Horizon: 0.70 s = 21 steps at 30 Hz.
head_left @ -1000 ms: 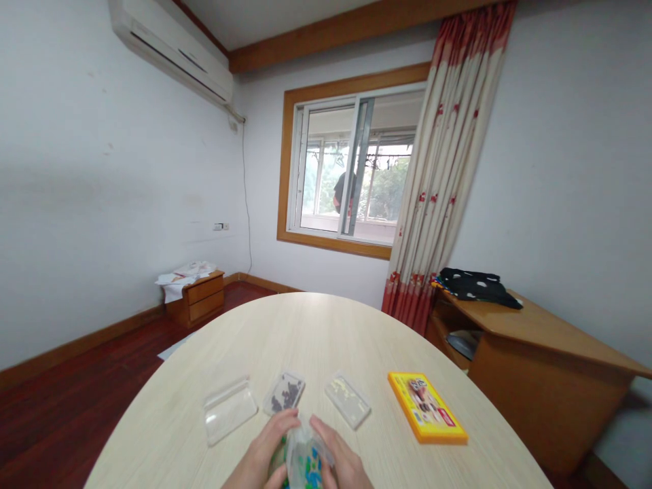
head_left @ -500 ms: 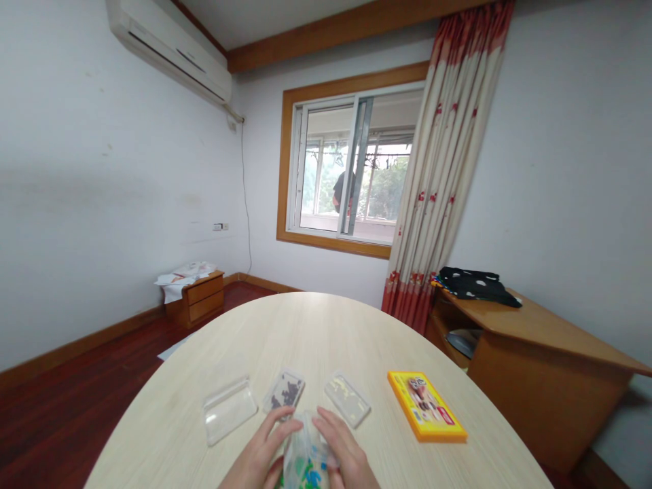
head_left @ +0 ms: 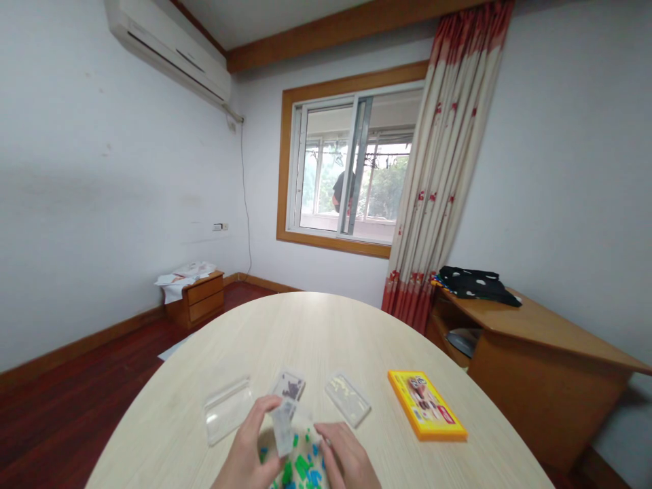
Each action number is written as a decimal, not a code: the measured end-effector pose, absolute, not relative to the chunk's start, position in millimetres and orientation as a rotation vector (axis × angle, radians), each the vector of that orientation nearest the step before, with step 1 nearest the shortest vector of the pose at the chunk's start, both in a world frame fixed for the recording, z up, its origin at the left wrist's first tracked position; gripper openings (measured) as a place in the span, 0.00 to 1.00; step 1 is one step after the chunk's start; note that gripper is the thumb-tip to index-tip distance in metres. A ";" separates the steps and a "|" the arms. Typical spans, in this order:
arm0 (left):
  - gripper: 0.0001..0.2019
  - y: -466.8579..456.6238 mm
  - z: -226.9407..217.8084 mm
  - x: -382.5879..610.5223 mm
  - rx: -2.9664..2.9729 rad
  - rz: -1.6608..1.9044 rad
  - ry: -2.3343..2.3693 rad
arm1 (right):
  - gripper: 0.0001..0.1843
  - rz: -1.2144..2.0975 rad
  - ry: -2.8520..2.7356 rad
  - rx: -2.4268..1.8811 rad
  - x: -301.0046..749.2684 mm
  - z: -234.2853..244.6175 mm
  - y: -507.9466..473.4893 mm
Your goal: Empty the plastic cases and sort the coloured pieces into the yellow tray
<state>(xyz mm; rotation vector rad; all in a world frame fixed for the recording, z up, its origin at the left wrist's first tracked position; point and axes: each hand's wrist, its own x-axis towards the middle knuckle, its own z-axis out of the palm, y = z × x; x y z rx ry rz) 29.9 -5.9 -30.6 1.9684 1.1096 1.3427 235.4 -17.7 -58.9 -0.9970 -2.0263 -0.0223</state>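
Note:
My left hand (head_left: pixel 249 448) is closed on a crumpled clear plastic bag (head_left: pixel 282 429), pinched between thumb and fingers. Just below and right of the bag, small green and blue plastic pieces (head_left: pixel 304 468) lie scattered between my hands. My right hand (head_left: pixel 351 458) rests at their right side, fingers bent and slightly apart, with nothing visible in it. Beyond my left hand stands a clear tray of dark pieces (head_left: pixel 291 386), partly covered by the hand and bag. A second clear tray (head_left: pixel 351 407) with pale yellow pieces sits beyond my right hand.
An open clear plastic case (head_left: pixel 229 413) lies on the left of the round table (head_left: pixel 300 326). To the right is a yellow box (head_left: pixel 426 406) with a printed picture. Farther off are a wooden desk (head_left: pixel 550 346) with dark cloth (head_left: pixel 476 285) and a small drawer cabinet (head_left: pixel 204 299).
The plastic bag around the green and blue pieces has come away from them and is now in my left hand. The pieces are spread out. My right hand has let go of the bag.

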 end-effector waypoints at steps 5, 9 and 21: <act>0.26 6.6 -31.1 20.6 1.732 1.475 1.243 | 0.18 -0.263 -1.974 -1.127 243.3 -68.5 -10.1; 0.25 11.3 -31.8 17.8 1.672 1.466 1.268 | 0.24 -0.332 -1.973 -1.330 250.1 -80.3 -4.8; 0.14 17.6 -31.5 13.5 1.760 1.362 1.501 | 0.31 -0.447 -1.920 -1.673 267.1 -116.1 11.3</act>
